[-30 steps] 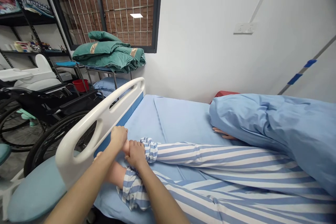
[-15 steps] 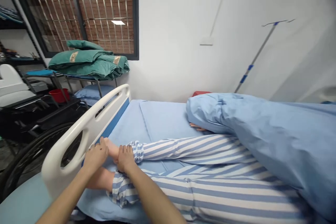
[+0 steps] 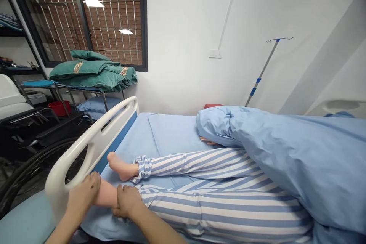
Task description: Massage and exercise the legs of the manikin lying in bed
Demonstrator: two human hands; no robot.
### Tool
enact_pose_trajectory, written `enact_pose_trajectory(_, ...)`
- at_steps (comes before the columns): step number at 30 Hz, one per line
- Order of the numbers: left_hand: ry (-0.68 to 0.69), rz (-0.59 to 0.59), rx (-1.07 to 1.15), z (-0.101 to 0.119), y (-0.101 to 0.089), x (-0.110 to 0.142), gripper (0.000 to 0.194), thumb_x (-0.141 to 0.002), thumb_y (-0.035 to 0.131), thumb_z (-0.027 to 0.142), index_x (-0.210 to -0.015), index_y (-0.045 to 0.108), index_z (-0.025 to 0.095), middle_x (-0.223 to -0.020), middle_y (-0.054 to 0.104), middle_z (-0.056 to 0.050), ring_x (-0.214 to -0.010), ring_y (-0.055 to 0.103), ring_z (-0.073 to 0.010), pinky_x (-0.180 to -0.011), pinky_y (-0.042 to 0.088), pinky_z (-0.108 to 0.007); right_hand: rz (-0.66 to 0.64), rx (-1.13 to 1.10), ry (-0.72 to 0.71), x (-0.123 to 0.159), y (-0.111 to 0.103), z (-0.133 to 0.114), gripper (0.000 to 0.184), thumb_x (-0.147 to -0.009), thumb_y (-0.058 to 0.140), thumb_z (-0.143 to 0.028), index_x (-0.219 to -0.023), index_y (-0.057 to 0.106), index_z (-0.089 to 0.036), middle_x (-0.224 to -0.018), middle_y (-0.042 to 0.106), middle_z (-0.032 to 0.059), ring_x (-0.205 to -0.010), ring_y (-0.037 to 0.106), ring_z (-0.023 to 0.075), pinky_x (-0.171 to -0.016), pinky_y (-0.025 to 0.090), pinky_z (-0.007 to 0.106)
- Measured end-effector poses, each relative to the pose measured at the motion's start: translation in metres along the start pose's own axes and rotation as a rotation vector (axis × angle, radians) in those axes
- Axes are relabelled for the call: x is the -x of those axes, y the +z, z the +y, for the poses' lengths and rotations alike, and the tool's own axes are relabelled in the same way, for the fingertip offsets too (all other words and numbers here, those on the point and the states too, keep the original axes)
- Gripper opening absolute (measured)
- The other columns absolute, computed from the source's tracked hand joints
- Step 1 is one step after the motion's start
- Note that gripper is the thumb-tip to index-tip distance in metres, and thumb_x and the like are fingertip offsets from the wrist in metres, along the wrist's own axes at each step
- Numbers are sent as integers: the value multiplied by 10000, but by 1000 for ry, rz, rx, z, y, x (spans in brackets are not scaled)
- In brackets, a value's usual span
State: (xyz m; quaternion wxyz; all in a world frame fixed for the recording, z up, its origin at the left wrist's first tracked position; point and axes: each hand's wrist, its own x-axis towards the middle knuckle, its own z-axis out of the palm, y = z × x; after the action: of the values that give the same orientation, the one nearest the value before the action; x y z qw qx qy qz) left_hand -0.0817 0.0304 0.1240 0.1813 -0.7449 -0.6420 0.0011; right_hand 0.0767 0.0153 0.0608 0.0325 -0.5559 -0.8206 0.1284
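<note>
With fingers closed, the left hand (image 3: 82,196) grips the end of the nearer bare foot (image 3: 105,194) while the right hand (image 3: 127,200) grips its ankle by the striped pyjama cuff (image 3: 140,188), above the blue bed sheet (image 3: 168,133), just beside the white bed footboard (image 3: 95,134).

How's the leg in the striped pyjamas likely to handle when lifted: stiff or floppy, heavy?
The bare lower leg probably feels heavy for its size, as it lies slack on the blue sheet. It may flop at the knee, hidden under the striped pyjama trousers, so support from both the left hand and right hand seems wise.
</note>
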Motion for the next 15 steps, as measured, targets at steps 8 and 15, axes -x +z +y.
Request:
enact_pose_trajectory(8,183,-198,-21,5,-16,-42,413,-808,267,70,-853,677,90,-816,650,-192,-776,623,-312,-662,438,-427,55,11,16,2,2,-2,658,-591,636,-494,-1113,477,-127,-974,604,146,-829,605,300,-654,516,443)
enact_pose_trajectory(15,113,-196,61,5,-7,-41,368,-830,314,227,-837,671,138,-839,657,-148,-807,609,-281,-704,422,-389,71,0,19,0,5,0,634,-600,625,-492,-1091,478,-118,-956,604,158,-830,600,306,-647,506,444)
